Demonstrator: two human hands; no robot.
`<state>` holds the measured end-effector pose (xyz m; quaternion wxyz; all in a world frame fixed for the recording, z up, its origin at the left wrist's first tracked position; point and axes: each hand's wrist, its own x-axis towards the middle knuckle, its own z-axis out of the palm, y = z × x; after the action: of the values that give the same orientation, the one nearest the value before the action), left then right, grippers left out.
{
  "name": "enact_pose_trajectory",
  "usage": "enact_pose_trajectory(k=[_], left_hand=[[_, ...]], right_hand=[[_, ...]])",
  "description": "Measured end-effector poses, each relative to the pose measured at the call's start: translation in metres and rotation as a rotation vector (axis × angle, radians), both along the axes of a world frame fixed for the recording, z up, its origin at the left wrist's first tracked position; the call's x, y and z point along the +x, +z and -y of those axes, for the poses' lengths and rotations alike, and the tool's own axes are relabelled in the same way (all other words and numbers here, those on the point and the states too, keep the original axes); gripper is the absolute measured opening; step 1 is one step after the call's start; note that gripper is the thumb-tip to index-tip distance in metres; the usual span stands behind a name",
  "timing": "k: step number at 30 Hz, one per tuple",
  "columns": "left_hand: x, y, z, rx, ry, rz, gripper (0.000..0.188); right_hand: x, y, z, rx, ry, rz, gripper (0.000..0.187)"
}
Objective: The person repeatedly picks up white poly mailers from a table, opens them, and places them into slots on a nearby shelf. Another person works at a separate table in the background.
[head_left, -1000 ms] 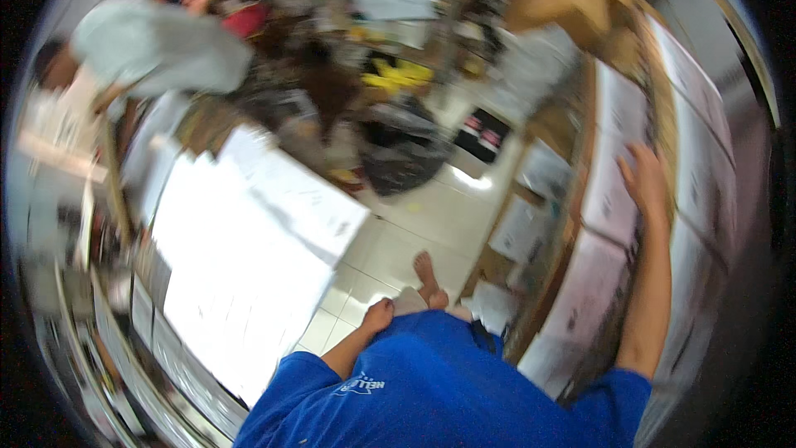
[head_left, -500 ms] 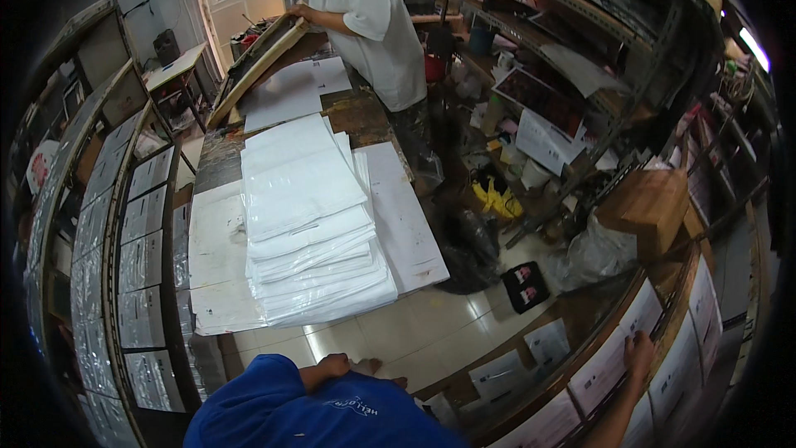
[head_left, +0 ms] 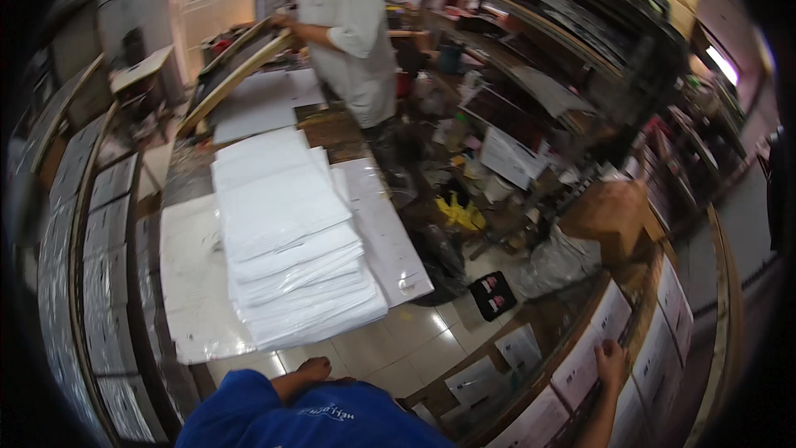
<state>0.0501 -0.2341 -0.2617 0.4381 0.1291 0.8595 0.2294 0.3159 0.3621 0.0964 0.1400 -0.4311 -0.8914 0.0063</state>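
My right hand is over the wooden rack at the lower right, beside a white printed sheet lying on it. Its fingers are bent and drawn together; whether they pinch anything is hidden. My left hand hangs low in front of my blue shirt, near the table's front edge, and appears to hold nothing. Its fingers are too small and blurred to read. A tall, uneven stack of white plastic bags lies on the table, out of reach of both hands.
Across the table a person in a white shirt tilts up a wooden frame. Racks of printed sheets line the left. A cardboard box, clear plastic and a black bundle are at the right.
The view has swung to the right, and the scene has slid left in it. My right hand has drawn its fingers together beside the rack's sheet. The other person still holds the frame tilted.
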Motion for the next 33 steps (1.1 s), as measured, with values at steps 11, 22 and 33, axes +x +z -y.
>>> enact_pose_trajectory(k=[11,22,33], left_hand=[[-0.031,-0.067,-0.025,-0.007,-0.204,-0.011,0.041],[-0.015,-0.059,-0.077,0.023,-0.375,-0.016,0.039],[-0.014,-0.089,-0.017,0.053,-0.284,-0.129,0.035]], right_hand=[[-0.024,-0.022,0.001,-0.009,0.006,-0.028,0.042],[-0.02,-0.02,0.005,-0.04,-0.058,-0.038,0.037],[-0.024,-0.024,-0.009,-0.048,-0.063,0.011,0.042]])
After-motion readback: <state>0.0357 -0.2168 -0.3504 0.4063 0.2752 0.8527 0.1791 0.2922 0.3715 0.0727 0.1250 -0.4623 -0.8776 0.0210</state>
